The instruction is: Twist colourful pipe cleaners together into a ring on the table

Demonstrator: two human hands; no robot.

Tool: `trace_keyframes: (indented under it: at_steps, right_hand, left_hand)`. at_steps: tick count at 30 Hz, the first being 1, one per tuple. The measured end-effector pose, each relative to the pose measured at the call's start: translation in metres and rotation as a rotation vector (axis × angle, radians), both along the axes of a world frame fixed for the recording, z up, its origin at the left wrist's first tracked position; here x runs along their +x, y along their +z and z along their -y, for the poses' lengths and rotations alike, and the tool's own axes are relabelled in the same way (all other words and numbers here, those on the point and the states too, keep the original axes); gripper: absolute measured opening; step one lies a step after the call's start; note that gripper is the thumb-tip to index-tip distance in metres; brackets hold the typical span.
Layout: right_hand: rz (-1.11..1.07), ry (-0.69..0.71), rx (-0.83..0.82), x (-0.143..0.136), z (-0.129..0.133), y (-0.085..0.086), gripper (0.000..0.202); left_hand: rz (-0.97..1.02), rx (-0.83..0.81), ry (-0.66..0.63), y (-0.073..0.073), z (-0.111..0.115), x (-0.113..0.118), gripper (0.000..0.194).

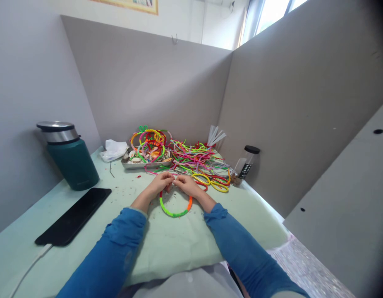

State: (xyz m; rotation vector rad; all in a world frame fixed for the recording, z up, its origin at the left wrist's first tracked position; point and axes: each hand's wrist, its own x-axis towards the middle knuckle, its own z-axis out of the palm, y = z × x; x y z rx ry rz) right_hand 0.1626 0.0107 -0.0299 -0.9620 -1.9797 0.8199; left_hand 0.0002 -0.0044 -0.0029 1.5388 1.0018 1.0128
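A ring of pipe cleaners (pixel 175 215), wound in green, orange and red, stands out below my hands over the green tablecloth. My left hand (pixel 161 184) and my right hand (pixel 185 185) meet at its far side, fingertips pinched close together. Both hands are closed on the ring there; the exact spot they grip is hidden by the fingers. Just beyond my right hand lie yellow pipe cleaner loops (pixel 201 179) and a heap of loose pipe cleaners (pixel 196 155) in pink, red, green and grey.
Behind the hands a metal tray (pixel 138 165) holds finished-looking coloured rings (pixel 152 142) and small pieces. A green tumbler (pixel 74 163) and a black phone (pixel 74 217) on a white cable are at left, near a white plastic bag (pixel 114 150). A clear black-lidded bottle (pixel 245 164) stands at right. Grey partitions (pixel 148 78) enclose the table.
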Motion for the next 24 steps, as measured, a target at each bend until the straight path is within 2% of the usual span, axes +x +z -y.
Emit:
trace_keyframes:
  at_steps: [8,17,24]
  right_hand:
    - [0.011,-0.027,0.032,0.0004,0.0002,0.0009,0.025]
    - [-0.004,-0.029,0.013,0.0001,0.0024,0.0031,0.025]
    - [-0.022,-0.026,0.003,0.0001,0.0036,0.0050,0.028]
  left_hand:
    - [-0.011,0.059,-0.020,-0.0089,-0.0079,-0.0026,0.025]
    - [-0.003,0.066,0.030,-0.0037,-0.0054,-0.0015,0.029]
    - [-0.016,0.087,0.034,-0.0048,-0.0061,-0.0011,0.031]
